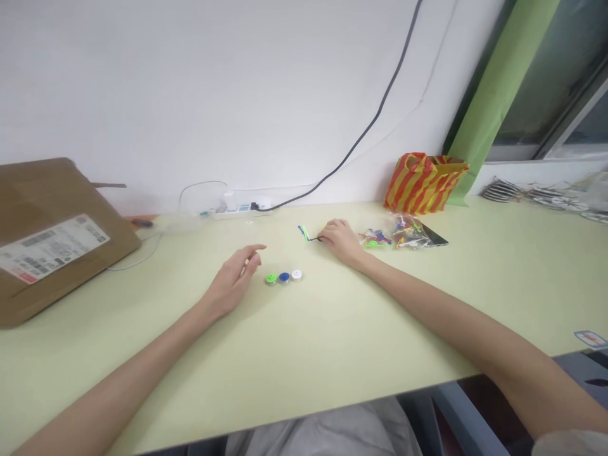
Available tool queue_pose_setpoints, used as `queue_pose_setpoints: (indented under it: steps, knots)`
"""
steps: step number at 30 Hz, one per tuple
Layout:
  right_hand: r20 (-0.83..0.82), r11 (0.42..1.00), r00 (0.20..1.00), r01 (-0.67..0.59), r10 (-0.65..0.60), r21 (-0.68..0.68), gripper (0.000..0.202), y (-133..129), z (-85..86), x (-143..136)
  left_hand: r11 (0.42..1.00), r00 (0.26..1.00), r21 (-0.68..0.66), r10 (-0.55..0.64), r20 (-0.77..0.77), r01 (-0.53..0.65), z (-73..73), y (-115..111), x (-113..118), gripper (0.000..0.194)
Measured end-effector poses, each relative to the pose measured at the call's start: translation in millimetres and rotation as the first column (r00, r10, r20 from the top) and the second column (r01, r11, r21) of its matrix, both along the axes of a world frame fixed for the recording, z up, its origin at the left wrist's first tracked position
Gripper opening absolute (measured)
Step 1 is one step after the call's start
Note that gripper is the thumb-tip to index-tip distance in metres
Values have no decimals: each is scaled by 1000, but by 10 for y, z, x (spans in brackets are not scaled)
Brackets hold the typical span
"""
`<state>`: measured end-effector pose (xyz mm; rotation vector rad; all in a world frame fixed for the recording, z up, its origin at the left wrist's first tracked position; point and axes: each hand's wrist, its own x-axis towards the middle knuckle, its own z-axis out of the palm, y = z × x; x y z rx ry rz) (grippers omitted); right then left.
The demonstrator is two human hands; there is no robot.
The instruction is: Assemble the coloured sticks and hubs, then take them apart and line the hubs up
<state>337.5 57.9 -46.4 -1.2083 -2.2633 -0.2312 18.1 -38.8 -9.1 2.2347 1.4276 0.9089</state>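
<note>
My left hand [236, 276] hovers or rests over the table, left of three small round pots, with its index finger stretched out and nothing in it. The pots have a green lid [271, 278], a blue lid [284, 277] and a white lid [297, 275], and stand in a row. Farther back, my right hand [340, 242] is palm down with its fingers curled at a thin black piece [315, 239]. Beside its tip lie thin green and blue strips [304, 234]. The right fingertips are partly hidden.
Right of my right hand lie small coloured plastic parts [375, 238] and a clear bag [407, 233] of more, over a dark flat item [434, 235]. A striped bag [422, 183], power strip [240, 210] with black cable [365, 130], and cardboard box [47, 190] stand along the wall.
</note>
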Motion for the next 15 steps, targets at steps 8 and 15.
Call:
queue_pose_setpoints:
  steps: [8, 15]
  knots:
    - [-520, 978, 830, -138, 200, 156, 12, -607, 89, -370, 963, 973, 162, -199, -118, 216, 217, 27, 316, 44]
    - [-750, 934, 630, -354, 203, -44, 5, -1184, 167, -660, 876, 931, 319, -323, -168, 361, 173, -86, 634, 11]
